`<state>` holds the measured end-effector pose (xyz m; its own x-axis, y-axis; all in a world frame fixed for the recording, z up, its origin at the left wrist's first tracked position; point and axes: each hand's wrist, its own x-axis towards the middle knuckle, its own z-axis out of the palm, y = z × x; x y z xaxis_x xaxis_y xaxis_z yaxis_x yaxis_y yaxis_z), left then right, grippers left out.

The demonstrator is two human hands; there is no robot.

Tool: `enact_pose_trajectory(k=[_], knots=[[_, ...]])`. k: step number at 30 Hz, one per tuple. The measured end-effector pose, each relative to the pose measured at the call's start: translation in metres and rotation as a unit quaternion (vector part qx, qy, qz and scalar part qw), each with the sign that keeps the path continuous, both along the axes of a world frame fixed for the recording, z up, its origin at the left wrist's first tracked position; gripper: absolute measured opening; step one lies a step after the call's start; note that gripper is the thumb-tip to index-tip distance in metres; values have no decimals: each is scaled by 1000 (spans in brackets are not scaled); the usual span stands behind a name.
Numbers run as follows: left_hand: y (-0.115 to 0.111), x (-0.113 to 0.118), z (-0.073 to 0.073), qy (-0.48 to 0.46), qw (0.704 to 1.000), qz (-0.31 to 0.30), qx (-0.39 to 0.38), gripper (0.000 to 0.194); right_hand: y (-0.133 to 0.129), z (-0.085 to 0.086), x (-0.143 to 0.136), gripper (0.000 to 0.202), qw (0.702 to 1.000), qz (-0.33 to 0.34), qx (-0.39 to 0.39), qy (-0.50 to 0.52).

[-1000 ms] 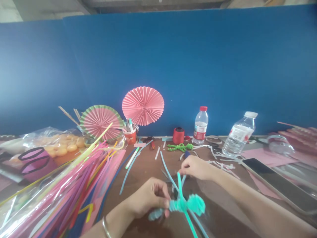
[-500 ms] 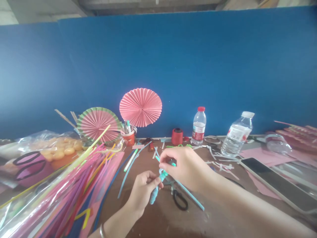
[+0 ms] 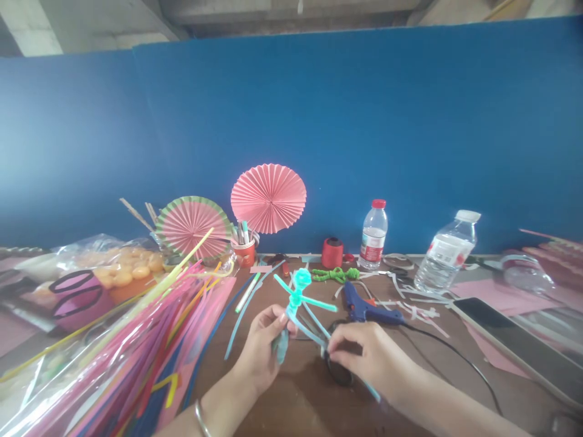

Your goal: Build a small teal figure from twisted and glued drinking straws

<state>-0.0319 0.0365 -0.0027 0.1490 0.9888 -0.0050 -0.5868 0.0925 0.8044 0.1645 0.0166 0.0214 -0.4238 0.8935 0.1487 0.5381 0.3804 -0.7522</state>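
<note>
My left hand (image 3: 268, 340) is closed around a small figure of twisted pipe cleaners (image 3: 297, 291). The figure has a turquoise coiled top, two thin side arms and a thicker pale blue coiled body below. From its middle a light blue pipe cleaner strand (image 3: 307, 329) runs right to my right hand (image 3: 359, 349), which pinches it between thumb and fingers. Under that hand lie scissors (image 3: 341, 373), mostly hidden, with one black handle loop showing. Another blue pipe cleaner (image 3: 374, 393) rests on the brown table (image 3: 291, 406) and passes beneath the same hand.
At left lie many coloured pipe cleaners (image 3: 132, 358) in clear plastic. Behind stand two paper fans, the pink one (image 3: 268, 197) upright, and a cup of pens (image 3: 245, 250). A blue glue gun (image 3: 371, 309), green cord (image 3: 334, 275), water bottles (image 3: 374, 233) and a phone (image 3: 514, 346) are right.
My right hand has moved down and right from the figure's top, drawing the blue strand out. The turquoise top, green cord and glue gun now show. The view has shifted slightly.
</note>
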Motion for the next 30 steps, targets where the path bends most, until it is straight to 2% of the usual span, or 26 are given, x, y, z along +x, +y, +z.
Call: enact_pose_trajectory(k=[2,4,6,8,11,13,16,18,20,23,27,30], knots=[[-3,-1,0,-25,997,-72,12,18,15,-5,9,10,999,-22,-47,17],[-6,-3,-1,-3,985,-173,23,22,30,-6,18,17,997,-7,-74,-13],[-9,-3,-3,66,963,-261,20,23,44,-3,24,20,996,18,-56,-71],[-11,-2,-5,157,944,-290,11,20,54,7,25,24,992,15,-18,-121],[-10,1,-6,287,921,-264,14,14,60,31,17,26,986,-5,26,-165],[-9,3,-4,339,912,-232,17,12,58,47,7,24,980,-12,80,-183],[-7,6,-2,348,925,-153,9,13,46,64,-7,22,961,-21,203,-188],[-6,7,-1,319,943,-94,-4,15,32,66,-13,25,938,-27,287,-193],[-4,7,-1,270,961,-49,-19,17,15,60,-15,31,914,-30,362,-182],[-2,6,-1,189,982,-4,-32,18,-8,41,-11,33,906,-35,398,-144],[-1,5,-4,103,994,23,-32,15,-24,8,-5,31,936,-17,331,-123],[0,4,-5,62,998,8,-25,14,-20,-13,-5,27,972,-29,208,-101]])
